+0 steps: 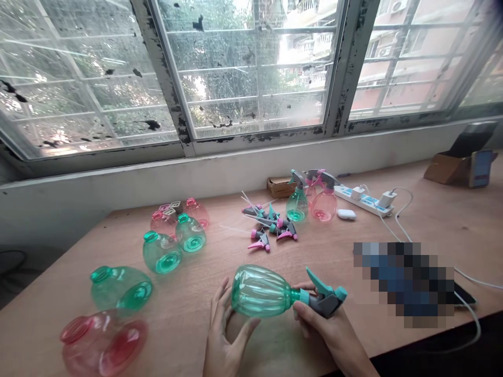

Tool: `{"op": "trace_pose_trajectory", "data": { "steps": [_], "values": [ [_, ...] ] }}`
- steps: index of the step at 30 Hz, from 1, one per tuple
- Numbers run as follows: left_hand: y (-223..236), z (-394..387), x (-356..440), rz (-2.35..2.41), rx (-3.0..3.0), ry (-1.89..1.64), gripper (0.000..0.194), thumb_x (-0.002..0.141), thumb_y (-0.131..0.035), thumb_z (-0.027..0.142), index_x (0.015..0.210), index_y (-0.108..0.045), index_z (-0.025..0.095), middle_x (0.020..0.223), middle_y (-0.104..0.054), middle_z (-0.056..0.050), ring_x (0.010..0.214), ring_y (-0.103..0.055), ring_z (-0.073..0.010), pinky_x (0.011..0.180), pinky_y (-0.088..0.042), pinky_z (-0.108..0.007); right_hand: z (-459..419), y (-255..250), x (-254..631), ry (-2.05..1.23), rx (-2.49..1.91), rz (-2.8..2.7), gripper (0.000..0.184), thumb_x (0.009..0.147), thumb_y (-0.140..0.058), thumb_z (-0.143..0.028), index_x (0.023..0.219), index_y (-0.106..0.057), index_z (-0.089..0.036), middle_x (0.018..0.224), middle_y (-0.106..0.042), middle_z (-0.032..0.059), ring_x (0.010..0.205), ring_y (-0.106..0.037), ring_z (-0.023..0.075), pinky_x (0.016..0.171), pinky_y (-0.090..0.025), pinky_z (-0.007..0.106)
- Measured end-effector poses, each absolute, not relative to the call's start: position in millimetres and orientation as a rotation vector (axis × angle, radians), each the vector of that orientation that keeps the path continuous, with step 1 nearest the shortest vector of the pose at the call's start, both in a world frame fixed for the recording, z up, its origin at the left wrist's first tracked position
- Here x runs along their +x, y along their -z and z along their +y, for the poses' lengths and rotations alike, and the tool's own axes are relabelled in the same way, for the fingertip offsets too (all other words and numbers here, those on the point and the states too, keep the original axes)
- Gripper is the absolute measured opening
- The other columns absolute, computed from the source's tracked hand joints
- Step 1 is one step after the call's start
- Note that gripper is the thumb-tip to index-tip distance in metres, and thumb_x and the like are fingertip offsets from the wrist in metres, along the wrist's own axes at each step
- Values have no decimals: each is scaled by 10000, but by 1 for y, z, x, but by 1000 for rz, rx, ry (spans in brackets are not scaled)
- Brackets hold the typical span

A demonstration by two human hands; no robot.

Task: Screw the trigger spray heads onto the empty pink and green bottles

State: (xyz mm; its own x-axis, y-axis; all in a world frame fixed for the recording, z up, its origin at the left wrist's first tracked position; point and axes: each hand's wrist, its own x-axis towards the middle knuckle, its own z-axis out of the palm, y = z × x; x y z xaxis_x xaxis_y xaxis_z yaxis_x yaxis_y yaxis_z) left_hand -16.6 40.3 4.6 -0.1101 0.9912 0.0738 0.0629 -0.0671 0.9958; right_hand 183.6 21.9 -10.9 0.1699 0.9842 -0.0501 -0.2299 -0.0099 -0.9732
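Note:
A green see-through spray bottle (261,293) lies sideways between my hands above the table, its base to the left. My left hand (230,327) cups the base end, fingers curved behind it and thumb below. With thumb and fingers, my right hand (324,327) grips the collar where the grey and teal spray head (326,296) meets the neck. The head is seated on the bottle, its teal trigger pointing up. Part of the right fingers is hidden behind the neck.
Headless green bottles (163,254) and pink bottles (104,343) stand at left. Loose spray heads (271,225) lie in a heap mid-table. Behind are headed bottles (324,204), a cardboard box (281,187), a power strip (363,200) and a white case (346,214). A blurred-out object (404,283) lies right.

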Motion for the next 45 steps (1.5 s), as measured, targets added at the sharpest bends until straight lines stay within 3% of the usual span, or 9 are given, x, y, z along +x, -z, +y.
{"op": "trace_pose_trajectory", "data": {
  "steps": [4,8,13,18,27,35,39,42,45],
  "values": [
    [-4,37,-14,1303,1228,-1386,646,716,-789,508,1270,-607,229,1510,-468,-108,1391,-437,-367,1163,-365,-434,20,7,183,-1183,-1149,-923,439,741,-780,-519,1011,-670,-191,599,-581,-33,480,-488,127,486,-390,266],
    [-5,36,-12,1253,1122,-1362,746,779,-709,573,1406,-468,249,1485,-502,-114,1352,-488,-349,1114,-425,-443,18,4,182,-1131,-1218,-1034,332,723,-814,-429,955,-693,-223,576,-524,-66,494,-461,116,490,-375,246],
    [0,40,-18,1271,1213,-1312,608,784,-742,477,1322,-561,258,1540,-432,-87,1365,-476,-338,1126,-418,-429,22,7,185,-1157,-1208,-991,410,753,-783,-486,1014,-670,-190,631,-597,-36,437,-399,84,434,-322,233],
    [3,41,-18,1295,1313,-1295,594,762,-771,430,1303,-579,280,1553,-416,-59,1395,-438,-335,1150,-386,-420,23,8,186,-1219,-1143,-914,408,825,-725,-515,1009,-609,-169,567,-569,-48,402,-387,69,423,-262,220],
    [-9,35,-10,1248,1106,-1318,775,791,-701,551,1434,-420,222,1461,-528,-126,1359,-485,-334,1128,-402,-422,19,9,183,-1100,-1196,-1075,345,735,-799,-459,968,-686,-231,662,-626,-24,498,-512,131,483,-410,266],
    [-4,40,-16,1272,1206,-1294,719,689,-824,398,1328,-538,233,1486,-502,-103,1325,-522,-332,1127,-417,-419,20,13,183,-1135,-1194,-968,449,737,-781,-539,1003,-663,-197,648,-698,17,476,-582,165,492,-458,291],
    [0,37,-13,1299,1232,-1357,725,680,-823,444,1317,-547,235,1454,-532,-99,1373,-465,-346,1164,-360,-435,20,13,182,-1145,-1187,-976,424,740,-775,-545,957,-658,-199,645,-703,19,467,-566,156,487,-451,284],
    [0,36,-13,1283,1188,-1362,767,710,-779,527,1357,-510,214,1383,-588,-129,1360,-477,-362,1132,-395,-443,18,11,180,-1139,-1210,-1015,413,713,-799,-531,936,-670,-207,645,-704,14,522,-604,174,521,-478,285],
    [-1,38,-16,1270,1148,-1310,765,755,-750,517,1394,-457,217,1448,-531,-137,1338,-505,-347,1103,-431,-428,17,10,179,-1130,-1233,-1045,400,691,-820,-509,921,-675,-216,633,-694,1,531,-606,175,529,-484,282]
  ]
}}
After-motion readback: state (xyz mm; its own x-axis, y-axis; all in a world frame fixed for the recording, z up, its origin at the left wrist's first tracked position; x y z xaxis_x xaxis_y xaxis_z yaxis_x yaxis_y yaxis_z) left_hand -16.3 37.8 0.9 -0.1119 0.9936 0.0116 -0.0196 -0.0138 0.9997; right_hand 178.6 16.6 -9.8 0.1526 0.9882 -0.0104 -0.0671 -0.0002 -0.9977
